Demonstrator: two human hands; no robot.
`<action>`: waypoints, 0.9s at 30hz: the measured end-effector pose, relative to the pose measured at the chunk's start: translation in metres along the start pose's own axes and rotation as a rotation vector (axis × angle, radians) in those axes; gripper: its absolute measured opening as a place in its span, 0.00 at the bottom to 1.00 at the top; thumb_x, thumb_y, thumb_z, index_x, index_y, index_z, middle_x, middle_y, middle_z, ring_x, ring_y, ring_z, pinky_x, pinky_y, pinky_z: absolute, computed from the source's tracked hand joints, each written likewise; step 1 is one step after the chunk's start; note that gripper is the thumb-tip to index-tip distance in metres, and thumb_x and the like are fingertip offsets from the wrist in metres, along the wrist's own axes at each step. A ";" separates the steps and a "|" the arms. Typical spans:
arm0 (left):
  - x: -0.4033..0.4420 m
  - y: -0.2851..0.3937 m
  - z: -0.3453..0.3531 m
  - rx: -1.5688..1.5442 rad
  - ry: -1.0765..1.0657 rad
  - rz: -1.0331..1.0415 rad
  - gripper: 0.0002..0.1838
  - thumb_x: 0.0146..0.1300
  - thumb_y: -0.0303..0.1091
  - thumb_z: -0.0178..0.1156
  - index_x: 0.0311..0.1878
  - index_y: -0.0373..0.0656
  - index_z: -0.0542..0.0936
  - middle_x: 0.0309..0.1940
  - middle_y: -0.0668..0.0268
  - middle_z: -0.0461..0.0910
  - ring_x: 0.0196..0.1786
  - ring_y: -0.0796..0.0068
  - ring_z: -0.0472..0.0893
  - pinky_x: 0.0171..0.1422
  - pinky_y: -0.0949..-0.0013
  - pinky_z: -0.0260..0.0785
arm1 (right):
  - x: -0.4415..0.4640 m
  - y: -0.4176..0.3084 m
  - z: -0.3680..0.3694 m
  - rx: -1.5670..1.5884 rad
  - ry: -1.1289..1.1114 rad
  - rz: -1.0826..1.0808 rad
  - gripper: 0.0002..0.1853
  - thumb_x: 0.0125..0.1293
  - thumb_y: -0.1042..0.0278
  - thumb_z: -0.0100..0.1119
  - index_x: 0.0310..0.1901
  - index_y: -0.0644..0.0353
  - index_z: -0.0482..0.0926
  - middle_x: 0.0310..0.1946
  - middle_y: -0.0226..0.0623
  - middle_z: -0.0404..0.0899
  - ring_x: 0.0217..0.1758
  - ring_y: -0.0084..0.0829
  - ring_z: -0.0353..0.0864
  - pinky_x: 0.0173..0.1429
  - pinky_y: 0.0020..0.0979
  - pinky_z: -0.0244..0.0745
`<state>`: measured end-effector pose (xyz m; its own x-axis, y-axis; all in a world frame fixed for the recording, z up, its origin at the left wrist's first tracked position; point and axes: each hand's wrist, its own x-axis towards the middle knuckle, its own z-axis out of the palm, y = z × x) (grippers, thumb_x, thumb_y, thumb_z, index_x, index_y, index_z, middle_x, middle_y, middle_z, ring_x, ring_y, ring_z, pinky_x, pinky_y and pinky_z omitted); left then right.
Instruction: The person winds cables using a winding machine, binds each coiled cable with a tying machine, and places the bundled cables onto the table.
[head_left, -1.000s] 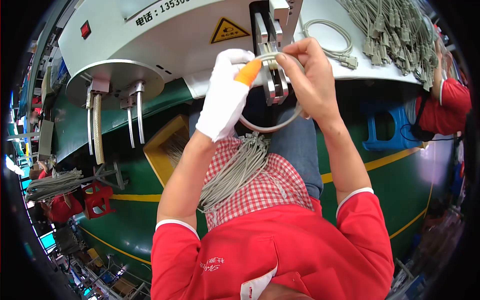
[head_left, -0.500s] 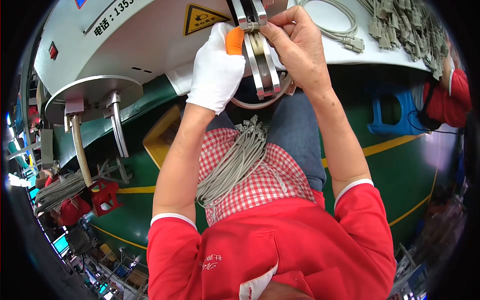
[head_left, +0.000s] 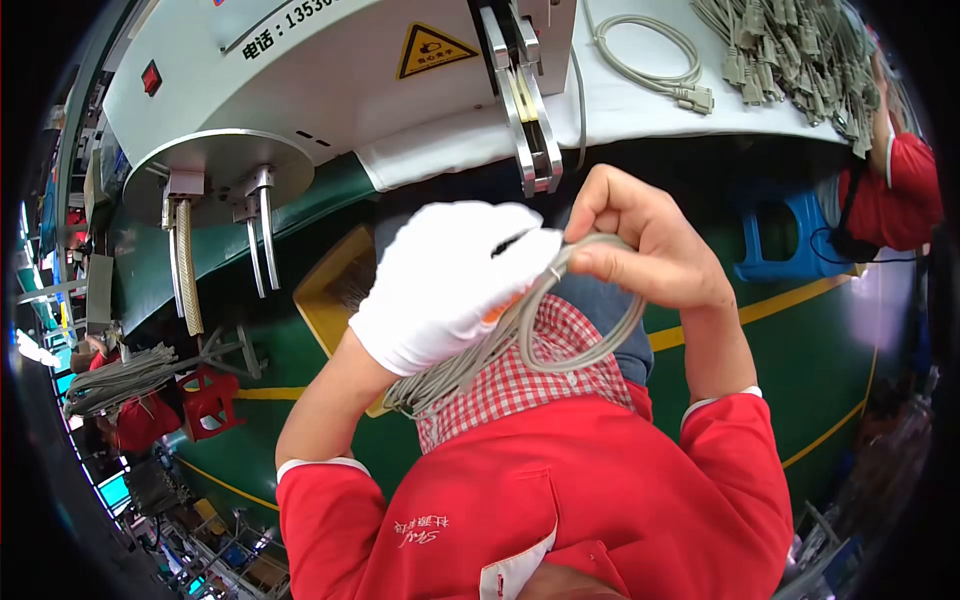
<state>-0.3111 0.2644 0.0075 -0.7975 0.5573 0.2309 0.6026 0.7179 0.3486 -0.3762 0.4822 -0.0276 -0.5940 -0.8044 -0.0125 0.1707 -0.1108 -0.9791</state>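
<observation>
A grey cable coiled into a loop [head_left: 603, 348] is held in front of my lap. My left hand [head_left: 450, 275], in a white glove, is closed on the coil's left side. An orange patch shows at the glove's thumb. My bare right hand [head_left: 655, 240] pinches the top of the coil with thumb and fingers. A small pale tie seems to wrap the cable between the hands. Below, a bundle of grey cables [head_left: 440, 388] lies on the red checked apron [head_left: 560, 375], partly hidden by the glove and coil.
Ahead stands a grey machine [head_left: 350, 90] with metal jaws [head_left: 540, 150] and a round disc [head_left: 220, 155] bearing rods. On the white table are one coiled cable [head_left: 690, 70] and a heap of cables [head_left: 790, 50]. A yellow bin [head_left: 325, 290], blue stool [head_left: 790, 240] and co-worker's red sleeve [head_left: 915, 165] are nearby.
Both hands have come down from the machine's metal jaws toward my lap, bringing the coiled cable with them. The view has shifted slightly, and the jaws no longer have hands on them.
</observation>
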 end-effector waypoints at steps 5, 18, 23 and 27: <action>-0.016 0.003 0.020 -0.005 0.013 0.012 0.14 0.39 0.27 0.65 0.32 0.43 0.74 0.26 0.62 0.74 0.29 0.59 0.77 0.32 0.61 0.66 | -0.012 0.005 0.017 -0.476 0.108 -0.185 0.14 0.58 0.76 0.66 0.43 0.62 0.72 0.32 0.34 0.80 0.33 0.23 0.81 0.34 0.23 0.73; -0.047 -0.005 0.060 -1.025 0.083 -0.497 0.09 0.66 0.32 0.55 0.43 0.38 0.77 0.35 0.64 0.78 0.36 0.72 0.76 0.43 0.69 0.70 | -0.036 0.032 0.035 -0.626 0.282 -0.276 0.19 0.56 0.82 0.65 0.49 0.65 0.74 0.30 0.41 0.82 0.28 0.32 0.86 0.31 0.27 0.78; -0.039 0.012 0.067 -1.298 -0.122 -0.683 0.09 0.59 0.26 0.59 0.42 0.39 0.76 0.35 0.59 0.76 0.40 0.60 0.77 0.46 0.63 0.70 | -0.029 0.037 0.047 -0.652 0.348 -0.348 0.20 0.56 0.83 0.64 0.51 0.66 0.72 0.27 0.38 0.82 0.28 0.30 0.85 0.31 0.26 0.77; -0.038 0.016 0.090 -0.644 0.092 -0.391 0.08 0.56 0.24 0.58 0.40 0.40 0.75 0.35 0.56 0.76 0.40 0.54 0.77 0.45 0.60 0.70 | -0.036 0.044 0.051 -0.593 0.421 -0.202 0.20 0.58 0.83 0.63 0.52 0.66 0.72 0.28 0.39 0.82 0.29 0.29 0.86 0.31 0.25 0.77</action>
<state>-0.2686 0.2927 -0.0774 -0.9659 0.2548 0.0465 0.1622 0.4552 0.8755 -0.3071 0.4763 -0.0597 -0.8394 -0.4973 0.2192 -0.3549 0.1960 -0.9141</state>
